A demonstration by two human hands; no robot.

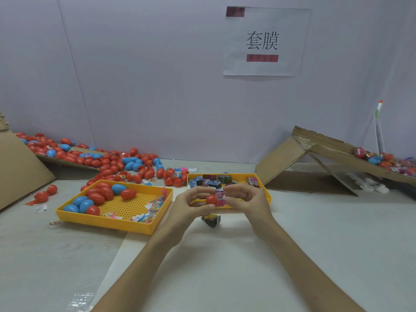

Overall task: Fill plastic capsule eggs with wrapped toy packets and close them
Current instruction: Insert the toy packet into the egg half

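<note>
My left hand (pixel 191 202) grips a red egg half (pixel 211 199) in front of me, above the table. My right hand (pixel 246 199) pinches a pink wrapped toy packet (pixel 220 197) and holds it against the open side of that red half. A dark wrapped packet (pixel 211 220) lies on the table just below both hands. Behind my hands stands a yellow tray (pixel 267 194) with several wrapped packets (pixel 211 180). To the left, another yellow tray (pixel 126 221) holds red and blue eggs (pixel 101 195) and small loose toys.
A large heap of red and blue eggs (pixel 117 164) spreads over the back left on flattened cardboard (pixel 20 167). At the right, a tilted cardboard ramp (pixel 326 154) carries several film-wrapped eggs (pixel 382 159). A paper sign (pixel 263 41) hangs on the wall.
</note>
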